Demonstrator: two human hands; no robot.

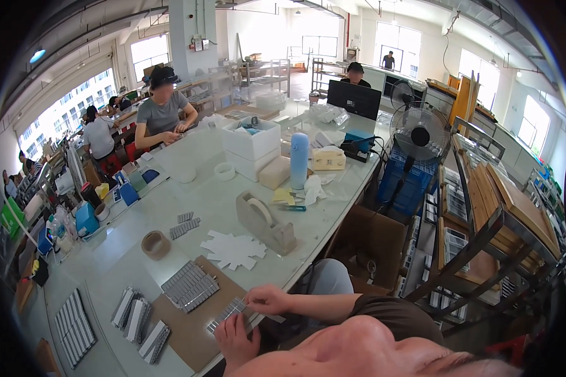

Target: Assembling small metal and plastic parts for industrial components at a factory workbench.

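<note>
My left hand (238, 342) lies at the table's near edge, its fingers resting on a short row of small grey pieces (225, 313) and its thumb held apart. Just beyond it, my right hand (267, 300) is closed in a pinch at the right end of that row. What sits between those fingertips is too small to make out. The row lies on a brown board (185, 342). Farther up the board is a larger block of similar grey pieces (190, 286). Beside it are stacked grey-and-white strips (132, 314) and a single bundle (155, 342).
A striped grey batch (75, 328) lies far left. Beyond the board are a tape roll (155, 245), white paper strips (233, 249), a tape dispenser (265, 223), a blue bottle (299, 161) and white foam boxes (251, 147). A co-worker (163, 113) sits across the table. A fan (419, 133) stands right.
</note>
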